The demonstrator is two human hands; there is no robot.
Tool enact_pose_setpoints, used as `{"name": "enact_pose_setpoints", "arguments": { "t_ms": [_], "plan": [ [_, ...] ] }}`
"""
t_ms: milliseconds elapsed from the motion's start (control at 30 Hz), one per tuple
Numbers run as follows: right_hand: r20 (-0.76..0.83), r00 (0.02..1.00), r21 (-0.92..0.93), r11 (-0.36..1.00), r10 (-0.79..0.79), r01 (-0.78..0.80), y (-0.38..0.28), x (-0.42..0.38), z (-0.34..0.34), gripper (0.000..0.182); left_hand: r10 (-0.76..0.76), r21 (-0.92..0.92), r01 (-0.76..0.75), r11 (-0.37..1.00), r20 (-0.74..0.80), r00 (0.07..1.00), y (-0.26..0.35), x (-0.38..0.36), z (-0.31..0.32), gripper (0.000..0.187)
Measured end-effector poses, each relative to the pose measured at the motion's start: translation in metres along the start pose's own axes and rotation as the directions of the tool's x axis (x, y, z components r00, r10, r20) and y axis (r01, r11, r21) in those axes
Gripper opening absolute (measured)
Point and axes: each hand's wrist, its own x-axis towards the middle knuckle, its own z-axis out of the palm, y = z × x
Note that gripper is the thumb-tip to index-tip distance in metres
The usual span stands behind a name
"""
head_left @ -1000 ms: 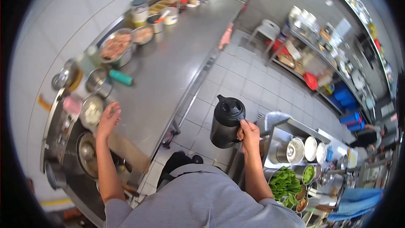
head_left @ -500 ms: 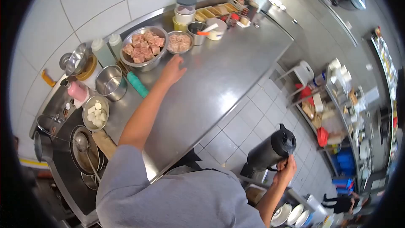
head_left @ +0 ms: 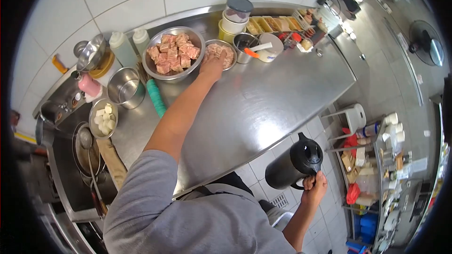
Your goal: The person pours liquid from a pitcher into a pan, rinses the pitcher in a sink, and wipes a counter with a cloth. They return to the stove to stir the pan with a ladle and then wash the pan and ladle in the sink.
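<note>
My left hand [head_left: 213, 67] reaches over the near rim of a small metal bowl [head_left: 234, 62]. Its fingers are apart, with their tips on the pale pink raw meat [head_left: 219, 51] inside; I see no piece held. Just left of that hand is a larger metal bowl [head_left: 200, 42] heaped with raw meat chunks [head_left: 172, 51]. Off the counter's front edge, my right hand [head_left: 314, 186] is closed around the handle of a black thermal jug [head_left: 294, 163], which is tilted in this view.
On the steel counter [head_left: 245, 108] stand an empty-looking pot [head_left: 126, 89], a bowl of white pieces [head_left: 104, 120] and a green-wrapped handle [head_left: 155, 99]. A grey container with an orange-and-white utensil [head_left: 258, 49] is beside the small bowl. A sink [head_left: 63, 178] lies left; shelving [head_left: 372, 178] stands right.
My left hand has moved from the counter in front of the bowls onto the small meat bowl. The jug stays in my right hand, slightly lower left in view. The camera view has shifted.
</note>
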Motion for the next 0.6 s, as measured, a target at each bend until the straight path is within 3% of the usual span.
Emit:
{"name": "enact_pose_setpoints", "arguments": {
  "t_ms": [67, 233, 300, 367, 400, 433, 467, 533, 600],
  "plan": [
    [0.13, 0.99, 0.09, 0.994, 0.047, -0.059, -0.002, 0.036, 0.016, 0.04, -0.009, 0.016, 0.009, 1.0, -0.02, 1.0, 0.001, 0.003, 0.01, 0.067],
    [0.323, 0.946, 0.234, 0.971, -0.038, -0.041, -0.016, 0.124, 0.077, 0.037, 0.029, 0.155, -0.015, 0.988, -0.087, 0.996, 0.017, -0.026, 0.001, 0.07],
    [0.394, 0.916, 0.296, 0.954, -0.081, -0.044, -0.018, 0.161, 0.109, 0.035, -0.011, -0.185, -0.057, 0.981, -0.35, 0.937, 0.028, -0.056, -0.003, 0.063],
    [0.445, 0.885, 0.387, 0.921, -0.141, -0.047, -0.02, 0.194, 0.153, 0.031, -0.178, -0.439, -0.114, 0.891, -0.57, 0.802, 0.032, -0.086, -0.005, 0.047],
    [0.453, 0.878, 0.419, 0.906, -0.152, -0.059, -0.022, 0.208, 0.181, 0.029, -0.427, -0.695, 0.008, 0.719, -0.433, 0.794, 0.028, -0.094, 0.011, 0.038],
    [0.461, 0.874, 0.457, 0.885, -0.15, -0.09, -0.024, 0.218, 0.211, 0.028, -0.622, -0.882, 0.112, 0.458, -0.228, 0.749, 0.021, -0.101, 0.027, 0.03],
    [0.472, 0.869, 0.493, 0.862, -0.148, -0.12, -0.027, 0.227, 0.242, 0.027, -0.641, -0.882, 0.115, 0.457, -0.236, 0.73, 0.018, -0.111, 0.022, 0.03],
    [0.524, 0.837, 0.54, 0.822, -0.16, -0.18, -0.02, 0.247, 0.303, 0.028, -0.71, -0.995, 0.102, 0.019, 0.058, 0.702, 0.014, -0.126, 0.001, 0.03],
    [0.564, 0.798, 0.515, 0.845, -0.211, -0.141, -0.019, 0.257, 0.36, 0.03, -0.727, -0.996, 0.082, 0.027, 0.037, 0.686, 0.005, -0.135, -0.016, 0.03]
  ]
}}
